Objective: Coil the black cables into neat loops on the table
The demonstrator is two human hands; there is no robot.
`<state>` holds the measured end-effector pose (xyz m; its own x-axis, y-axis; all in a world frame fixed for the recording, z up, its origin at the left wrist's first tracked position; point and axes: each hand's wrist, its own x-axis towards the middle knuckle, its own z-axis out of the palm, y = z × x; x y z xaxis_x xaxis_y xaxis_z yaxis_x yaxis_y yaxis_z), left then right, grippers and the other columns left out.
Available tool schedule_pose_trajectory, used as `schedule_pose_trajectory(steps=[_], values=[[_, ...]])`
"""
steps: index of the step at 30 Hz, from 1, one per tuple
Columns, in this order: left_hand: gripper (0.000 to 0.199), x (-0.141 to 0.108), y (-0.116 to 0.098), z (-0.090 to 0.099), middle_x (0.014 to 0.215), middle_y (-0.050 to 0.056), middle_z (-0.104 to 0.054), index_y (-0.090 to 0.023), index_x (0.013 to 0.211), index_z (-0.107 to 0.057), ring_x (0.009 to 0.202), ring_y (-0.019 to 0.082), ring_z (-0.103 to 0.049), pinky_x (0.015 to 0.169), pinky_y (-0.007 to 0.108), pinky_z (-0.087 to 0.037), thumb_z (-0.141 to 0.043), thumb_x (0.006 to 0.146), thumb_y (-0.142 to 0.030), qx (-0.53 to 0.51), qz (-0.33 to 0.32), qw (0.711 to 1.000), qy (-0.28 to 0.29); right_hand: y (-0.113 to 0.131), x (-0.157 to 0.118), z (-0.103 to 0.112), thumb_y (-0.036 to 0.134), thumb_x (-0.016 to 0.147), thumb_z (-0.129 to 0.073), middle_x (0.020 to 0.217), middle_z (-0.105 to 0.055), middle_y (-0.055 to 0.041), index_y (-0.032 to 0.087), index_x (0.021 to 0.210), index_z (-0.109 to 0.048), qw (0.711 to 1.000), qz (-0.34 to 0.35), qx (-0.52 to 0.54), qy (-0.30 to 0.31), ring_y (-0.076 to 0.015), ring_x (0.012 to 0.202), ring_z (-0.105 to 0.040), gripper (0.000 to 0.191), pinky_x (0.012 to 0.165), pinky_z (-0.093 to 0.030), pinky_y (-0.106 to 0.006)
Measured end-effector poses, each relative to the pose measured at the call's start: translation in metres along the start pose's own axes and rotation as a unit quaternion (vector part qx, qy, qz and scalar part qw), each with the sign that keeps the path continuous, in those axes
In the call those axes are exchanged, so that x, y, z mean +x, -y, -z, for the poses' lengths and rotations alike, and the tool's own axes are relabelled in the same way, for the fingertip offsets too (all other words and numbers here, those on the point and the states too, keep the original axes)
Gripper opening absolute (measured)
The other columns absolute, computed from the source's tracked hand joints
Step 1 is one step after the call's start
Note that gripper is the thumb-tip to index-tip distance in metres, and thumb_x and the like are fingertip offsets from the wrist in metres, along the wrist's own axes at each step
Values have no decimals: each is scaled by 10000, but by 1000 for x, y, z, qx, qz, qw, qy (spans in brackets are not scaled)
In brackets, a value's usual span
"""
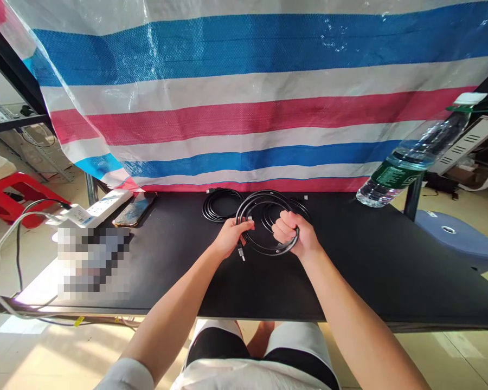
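A black cable (264, 197), looped into a wide coil, is held up over the table between my two hands. My left hand (230, 236) pinches the coil's left side, with a plug end hanging below the fingers. My right hand (293, 232) is closed in a fist around the coil's right side. Just behind, a second coiled black cable (217, 219) lies on the black table (244, 292). Another coil (305, 206) shows partly behind my right hand, mostly covered by the held loops.
A white power strip (109, 206) with plugged-in cords and a phone (136, 209) lie at the left. A tilted water bottle (406, 162) stands at the right back edge. Striped plastic sheeting (244, 119) hangs along the table's back. A red stool (16, 195) stands left.
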<state>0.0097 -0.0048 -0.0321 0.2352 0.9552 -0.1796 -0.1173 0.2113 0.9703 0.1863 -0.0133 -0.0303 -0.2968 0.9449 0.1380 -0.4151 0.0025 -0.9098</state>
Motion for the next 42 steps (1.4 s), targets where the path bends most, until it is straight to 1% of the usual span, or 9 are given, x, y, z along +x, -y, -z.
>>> schedule_pose_trajectory(steps=[4,7,10,16,25,29,33,37,42], values=[[445,5,-1,10,441,-74,-346,-179,475,-438,429,49,-317,431,214,-242,-707,676,-472,64,-89,984,-138,-6,7,-2,618,660,-670,437,-494,13,213,466,-496,960,1,-241,-145,-90,378,-366,482,356,-260,-241],[463,7,-2,17,467,-67,-352,-183,447,-390,484,61,-336,479,216,-265,-713,670,-429,115,-160,960,-199,-11,10,-4,643,615,-689,477,-564,-10,206,479,-564,939,7,-311,-146,-123,424,-465,474,411,-369,-261],[399,7,-4,23,496,-42,-463,-185,488,-467,521,87,-436,532,227,-339,-701,677,-447,110,-162,972,-133,-14,9,-4,667,599,-684,473,-573,-17,211,466,-564,934,19,-340,-113,-152,462,-521,489,483,-434,-296],[470,7,0,34,429,-76,-451,-209,575,-416,429,87,-451,508,236,-346,-806,536,-469,73,-95,992,43,-19,8,0,558,639,-707,463,-525,15,228,517,-517,873,106,-449,-159,-132,447,-453,401,484,-372,-288],[466,8,2,33,437,-81,-389,-198,477,-375,442,47,-324,472,230,-250,-754,584,-447,122,-159,978,-50,-39,9,4,531,637,-739,631,-586,46,253,1007,-589,879,205,-377,-208,-122,515,-496,486,554,-455,-281],[464,10,3,29,411,-78,-392,-206,482,-400,438,60,-360,521,245,-353,-742,590,-501,42,-156,986,-46,-40,10,2,597,583,-762,672,-630,14,253,926,-609,892,187,-369,-185,-140,529,-516,510,557,-468,-304],[548,5,2,24,384,-99,-312,-216,447,-316,434,51,-351,614,269,-429,-802,525,-458,-41,-124,991,23,-31,9,-4,654,597,-723,599,-610,4,241,762,-588,896,154,-378,-177,-151,497,-517,465,533,-455,-307],[557,-1,0,20,416,-95,-322,-208,458,-310,461,55,-388,590,258,-404,-838,473,-383,-79,-87,989,87,-19,5,-6,685,741,-557,456,-508,1,256,554,-462,874,146,-418,-202,-160,445,-485,478,497,-413,-307],[423,-1,-6,23,456,-68,-412,-200,565,-443,489,108,-495,515,247,-359,-791,518,-435,-56,-86,988,113,-15,3,-7,695,792,-443,411,-442,1,275,531,-381,834,166,-475,-225,-161,415,-442,499,495,-363,-309]])
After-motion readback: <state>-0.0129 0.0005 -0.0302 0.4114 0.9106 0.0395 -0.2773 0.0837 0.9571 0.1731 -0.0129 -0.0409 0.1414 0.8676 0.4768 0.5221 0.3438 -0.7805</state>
